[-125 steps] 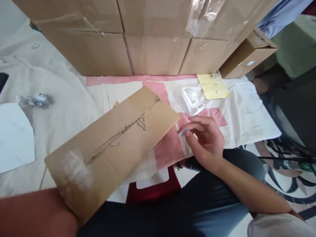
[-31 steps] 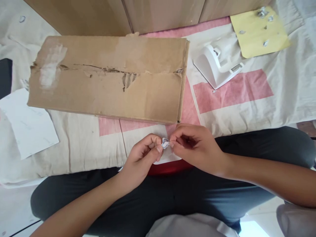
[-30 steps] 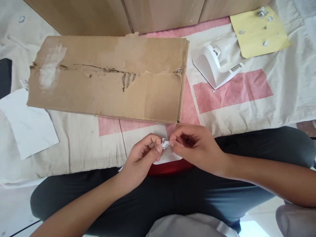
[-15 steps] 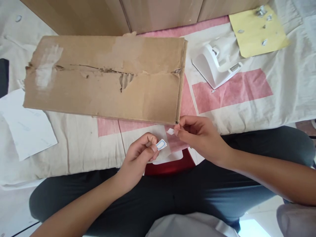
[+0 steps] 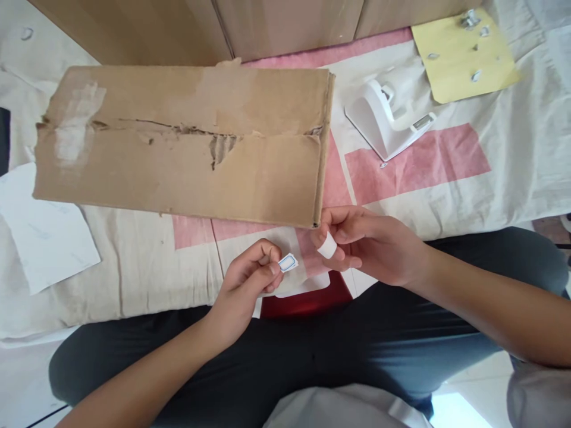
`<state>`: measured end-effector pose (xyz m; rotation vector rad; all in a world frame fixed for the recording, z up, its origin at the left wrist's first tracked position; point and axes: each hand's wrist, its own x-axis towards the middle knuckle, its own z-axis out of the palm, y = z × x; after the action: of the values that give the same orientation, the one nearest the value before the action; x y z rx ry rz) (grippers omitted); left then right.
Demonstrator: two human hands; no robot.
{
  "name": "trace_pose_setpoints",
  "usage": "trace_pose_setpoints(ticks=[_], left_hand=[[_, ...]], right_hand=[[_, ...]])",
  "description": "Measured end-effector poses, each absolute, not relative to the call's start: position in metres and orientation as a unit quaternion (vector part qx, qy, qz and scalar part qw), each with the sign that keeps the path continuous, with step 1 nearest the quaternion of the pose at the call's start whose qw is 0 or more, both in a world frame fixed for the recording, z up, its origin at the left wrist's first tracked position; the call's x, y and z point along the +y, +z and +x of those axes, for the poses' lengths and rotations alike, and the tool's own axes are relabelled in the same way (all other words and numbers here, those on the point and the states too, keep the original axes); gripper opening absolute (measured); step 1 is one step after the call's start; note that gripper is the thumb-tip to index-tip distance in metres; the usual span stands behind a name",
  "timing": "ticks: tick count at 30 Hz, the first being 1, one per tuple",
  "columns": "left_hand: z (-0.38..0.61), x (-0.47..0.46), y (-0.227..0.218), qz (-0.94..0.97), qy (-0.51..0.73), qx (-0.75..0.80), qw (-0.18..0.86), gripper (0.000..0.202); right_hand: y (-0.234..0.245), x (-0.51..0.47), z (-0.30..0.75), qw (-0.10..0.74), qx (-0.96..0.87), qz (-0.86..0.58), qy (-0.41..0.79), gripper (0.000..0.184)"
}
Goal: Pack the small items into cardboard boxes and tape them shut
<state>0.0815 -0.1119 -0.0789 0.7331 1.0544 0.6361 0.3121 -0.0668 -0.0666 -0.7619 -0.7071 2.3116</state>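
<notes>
My left hand (image 5: 247,282) pinches a small white sticker with a blue border (image 5: 288,263) between thumb and fingers. My right hand (image 5: 370,244) is a little to the right of it, fingers curled, with a small white piece of backing paper (image 5: 328,245) stuck at its fingertips. Both hands hover over my lap, just in front of the near right corner of a flattened, torn cardboard box (image 5: 182,142) that lies on a cream and pink cloth (image 5: 446,172).
A white tape dispenser (image 5: 386,119) stands right of the cardboard. A yellow sheet (image 5: 464,53) with several small scraps lies at the far right. White paper (image 5: 40,232) lies at the left. Stacked cartons (image 5: 223,27) wall the back. A red flat object (image 5: 307,300) lies on my lap.
The hands were together on one small folded piece; they have pulled apart, the blue-bordered sticker staying in the left and the white backing going with the right. Earlier the cardboard was laid flat.
</notes>
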Motion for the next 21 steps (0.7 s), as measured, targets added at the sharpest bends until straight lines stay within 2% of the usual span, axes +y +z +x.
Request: trace_pose_setpoints(ticks=[4,7,13,21], left_hand=[[0.083,-0.111,-0.079,0.342,0.289,0.488,0.749,0.021],[0.083,-0.112,-0.079,0.349,0.283,0.496,0.743,0.019],[0.09,-0.115,-0.074,0.368,0.259,0.519,0.727,0.014],[0.112,-0.112,-0.074,0.497,0.238,0.537,0.639,0.028]], right_hand=[[-0.07,-0.069,0.313,0.29,-0.264,-0.283,0.875,0.016],[-0.068,-0.069,0.312,0.308,-0.263,-0.252,0.879,0.011],[-0.056,-0.071,0.308,0.335,-0.216,-0.22,0.89,0.014],[-0.043,-0.069,0.323,0.354,-0.211,-0.242,0.878,0.013]])
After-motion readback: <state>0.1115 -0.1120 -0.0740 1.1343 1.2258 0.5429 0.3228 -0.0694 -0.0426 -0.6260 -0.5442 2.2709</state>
